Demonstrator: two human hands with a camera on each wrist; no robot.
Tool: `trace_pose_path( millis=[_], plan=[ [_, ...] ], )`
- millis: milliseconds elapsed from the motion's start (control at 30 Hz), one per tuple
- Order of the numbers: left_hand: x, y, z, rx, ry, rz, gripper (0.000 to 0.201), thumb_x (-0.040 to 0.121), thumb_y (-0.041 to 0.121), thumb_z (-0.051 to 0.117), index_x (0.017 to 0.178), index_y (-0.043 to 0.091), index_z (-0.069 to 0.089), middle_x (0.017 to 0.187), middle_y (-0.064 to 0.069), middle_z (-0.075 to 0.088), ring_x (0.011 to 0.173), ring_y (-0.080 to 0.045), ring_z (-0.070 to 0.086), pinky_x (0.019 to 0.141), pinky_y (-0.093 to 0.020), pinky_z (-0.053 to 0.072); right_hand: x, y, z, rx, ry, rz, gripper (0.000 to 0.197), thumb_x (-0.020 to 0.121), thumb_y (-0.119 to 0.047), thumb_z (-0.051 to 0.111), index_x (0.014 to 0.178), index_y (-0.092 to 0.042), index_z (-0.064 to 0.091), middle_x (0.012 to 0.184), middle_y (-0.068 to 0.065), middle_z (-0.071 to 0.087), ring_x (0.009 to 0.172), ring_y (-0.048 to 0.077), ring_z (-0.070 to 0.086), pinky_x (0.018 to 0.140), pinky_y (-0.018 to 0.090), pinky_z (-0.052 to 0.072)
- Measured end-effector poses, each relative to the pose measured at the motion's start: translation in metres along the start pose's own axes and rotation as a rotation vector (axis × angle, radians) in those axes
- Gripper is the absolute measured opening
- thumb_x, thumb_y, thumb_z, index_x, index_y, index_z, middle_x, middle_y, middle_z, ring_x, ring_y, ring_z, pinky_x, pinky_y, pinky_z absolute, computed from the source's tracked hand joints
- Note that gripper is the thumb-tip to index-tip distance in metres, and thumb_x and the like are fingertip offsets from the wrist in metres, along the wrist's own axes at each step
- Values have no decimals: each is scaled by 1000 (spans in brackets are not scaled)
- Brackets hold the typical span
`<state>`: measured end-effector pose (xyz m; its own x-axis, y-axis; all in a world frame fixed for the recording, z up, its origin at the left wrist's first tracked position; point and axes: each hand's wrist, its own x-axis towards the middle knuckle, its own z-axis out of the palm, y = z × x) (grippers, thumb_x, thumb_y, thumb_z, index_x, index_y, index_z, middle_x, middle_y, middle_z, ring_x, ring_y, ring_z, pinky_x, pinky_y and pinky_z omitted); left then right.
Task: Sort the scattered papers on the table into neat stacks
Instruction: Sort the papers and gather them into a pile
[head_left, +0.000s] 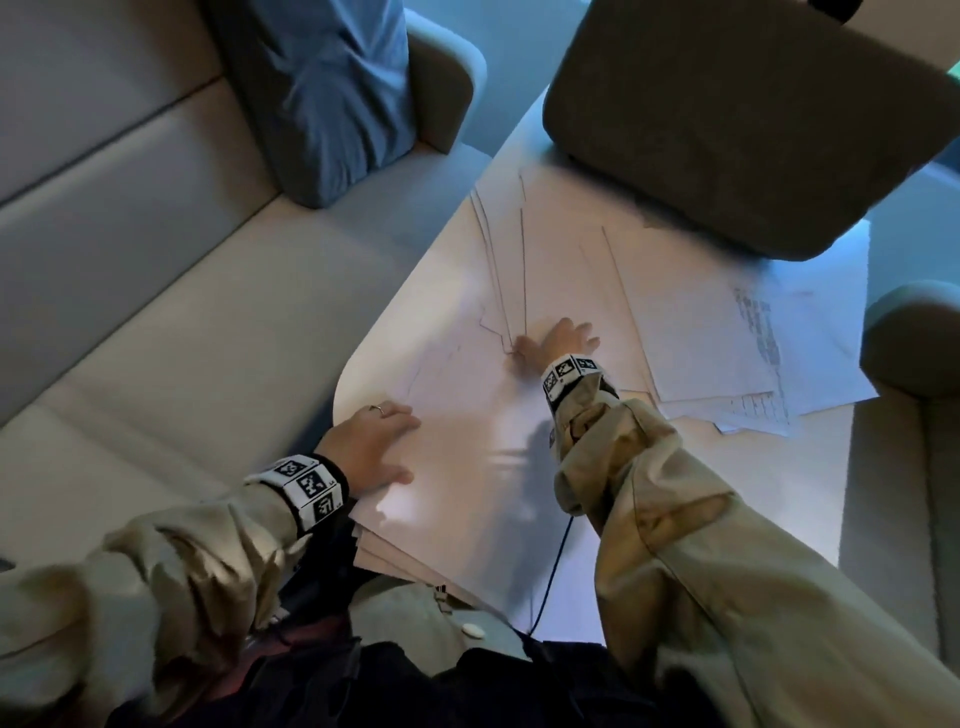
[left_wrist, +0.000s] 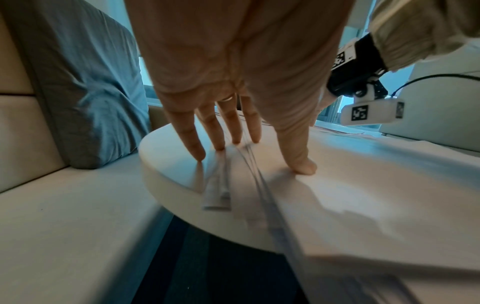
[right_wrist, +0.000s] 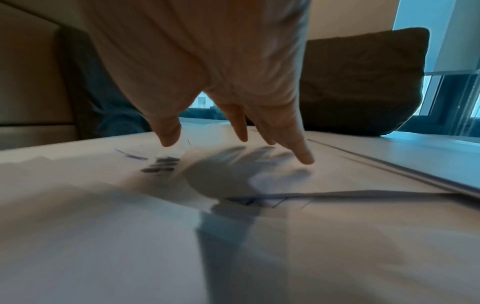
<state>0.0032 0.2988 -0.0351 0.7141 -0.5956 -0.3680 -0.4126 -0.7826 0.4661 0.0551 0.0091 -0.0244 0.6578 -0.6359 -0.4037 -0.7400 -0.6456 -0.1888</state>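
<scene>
White papers (head_left: 566, 270) lie fanned and overlapping across a pale rounded table (head_left: 358, 358). A thicker pile of sheets (head_left: 457, 488) sits at the near left corner and overhangs the table's near edge. My left hand (head_left: 382, 441) lies flat on this pile (left_wrist: 337, 195) with straight, spread fingers (left_wrist: 192, 142). Farther out, my right hand (head_left: 561, 340) presses spread fingers (right_wrist: 301, 152) down on the loose sheets (right_wrist: 233, 181) in the table's middle. Printed sheets (head_left: 753, 338) lie at the right side.
A dark grey cushion (head_left: 748, 119) rests on the far end of the table over some papers. A beige sofa (head_left: 130, 260) with a blue cushion (head_left: 322, 93) runs along the left. A grey armchair (head_left: 914, 353) stands at the right. A black cable (head_left: 550, 577) hangs near my right sleeve.
</scene>
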Motion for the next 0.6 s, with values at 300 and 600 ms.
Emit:
trace_pose_path(
  millis=[300, 600],
  plan=[
    [12, -4, -13, -63, 29, -60, 47, 68, 44, 73, 112, 35, 57, 117, 14, 47, 106, -12, 55, 86, -33, 49, 16, -8, 2, -98, -3, 32, 100, 67, -58, 73, 140, -11, 25, 145, 20, 25, 134, 44, 26, 103, 58, 34],
    [15, 4, -18, -29, -16, -123, 50, 70, 40, 75, 116, 33, 54, 123, 13, 44, 113, -10, 49, 82, -26, 43, 23, -10, -15, -195, -18, -80, 45, 90, -19, 57, 129, -2, 44, 133, 23, 46, 124, 37, 46, 100, 47, 43]
  ],
)
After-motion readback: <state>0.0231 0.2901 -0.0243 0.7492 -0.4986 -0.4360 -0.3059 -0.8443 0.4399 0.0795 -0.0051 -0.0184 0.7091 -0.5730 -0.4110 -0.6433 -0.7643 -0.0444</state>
